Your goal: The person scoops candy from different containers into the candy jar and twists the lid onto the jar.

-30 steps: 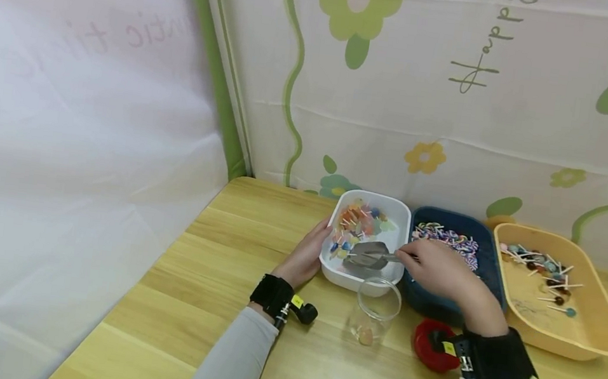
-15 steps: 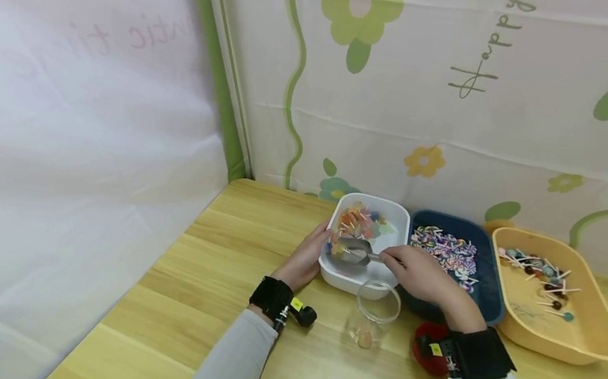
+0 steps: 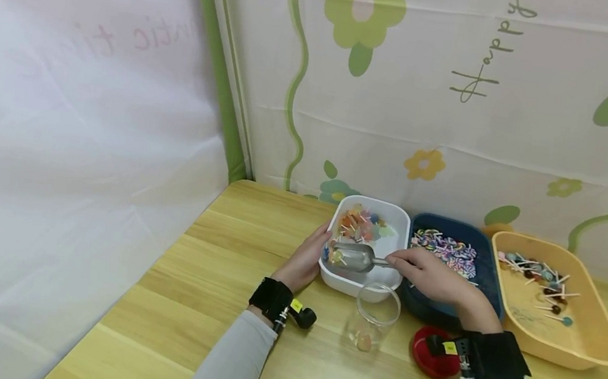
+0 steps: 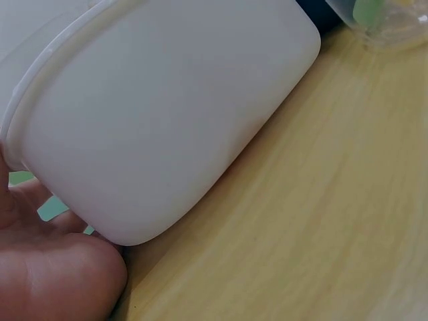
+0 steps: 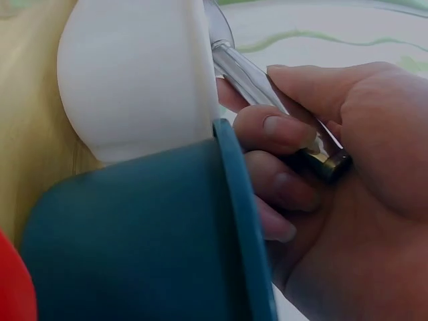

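A metal scoop (image 3: 354, 257) is held by its handle in my right hand (image 3: 436, 277), fingers curled round it in the right wrist view. Its mouth points left inside the white bin (image 3: 393, 278), with small lollipop-shaped candies (image 3: 336, 258) at its front. More orange, red and blue candies (image 3: 360, 222) lie toward the bin's back. My left hand (image 3: 303, 260) holds the bin's left side, thumb by the rim and fingers against the outer wall, partly hidden in the left wrist view. In front of the bin stands a clear cup (image 3: 376, 320) with a small orange piece at its bottom.
A dark blue bin (image 3: 490, 284) of striped candies adjoins the white one, under my right hand. Farther right is a yellow bin (image 3: 597, 330) of lollipops. A red round object (image 3: 432, 354) sits below my right wrist. A printed curtain (image 3: 381, 129) hangs behind the table (image 3: 213, 267).
The scoop slid left through the candies in the white bin, then levelled and shifted slightly back right, with candies at its mouth. My left hand stays on the bin.
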